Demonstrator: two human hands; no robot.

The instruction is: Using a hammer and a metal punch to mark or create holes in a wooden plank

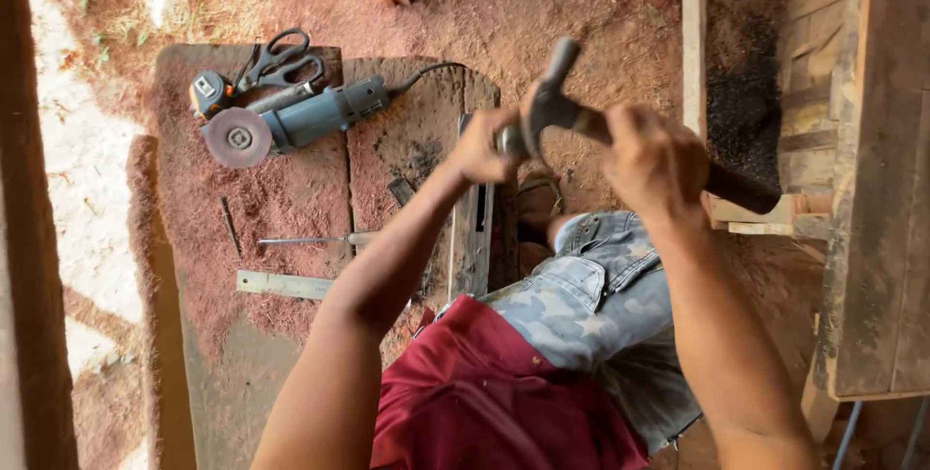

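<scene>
Right hand (654, 160) was clamped on the claw hammer (562, 107) handle, long axis running upper left to lower right, head toward frame centre. Left hand (484, 145) fingers pinched together just under the head, on something too small to identify, above the metal bar (472, 237).

Head view, one frame. No packages, signs or screens seen.

One label only: a small pale rectangular plate on top of the tape measure (208, 89), a dark and orange body lying at the upper left of the board (291, 189), just beside the grinder (300, 121) disc and touching the scissors (281, 58) handles. Print on it too small to make out.

Grinder body blue-grey; any label on it cannot be told.
</scene>
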